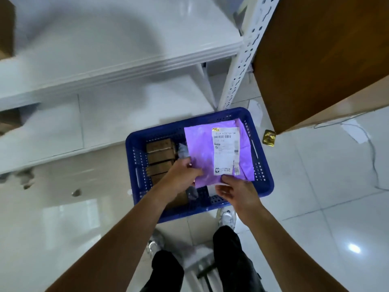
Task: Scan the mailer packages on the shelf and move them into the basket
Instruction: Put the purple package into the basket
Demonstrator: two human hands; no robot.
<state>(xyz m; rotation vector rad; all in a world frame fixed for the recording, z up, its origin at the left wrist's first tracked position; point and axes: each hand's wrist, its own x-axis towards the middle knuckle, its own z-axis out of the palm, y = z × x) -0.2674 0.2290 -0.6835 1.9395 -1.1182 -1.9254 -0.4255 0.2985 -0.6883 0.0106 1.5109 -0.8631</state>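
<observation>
A purple mailer package (203, 148) with a white shipping label (226, 152) hangs over the right half of the blue perforated basket (264, 175) on the floor. My left hand (182, 172) grips the mailer's near left corner. My right hand (236, 191) holds its near edge from below, fingers curled under it. Several brown cardboard boxes (160, 157) lie in the basket's left half, with a grey item beside them. The white shelf (117, 66) stands behind the basket, its boards bare where I see them.
A large brown cardboard box (320, 60) fills the upper right, beside the shelf's white slotted upright (242, 66). A small gold object (269, 138) and a thin cable (370, 148) lie on the glossy tiled floor at the right. My feet stand just below the basket.
</observation>
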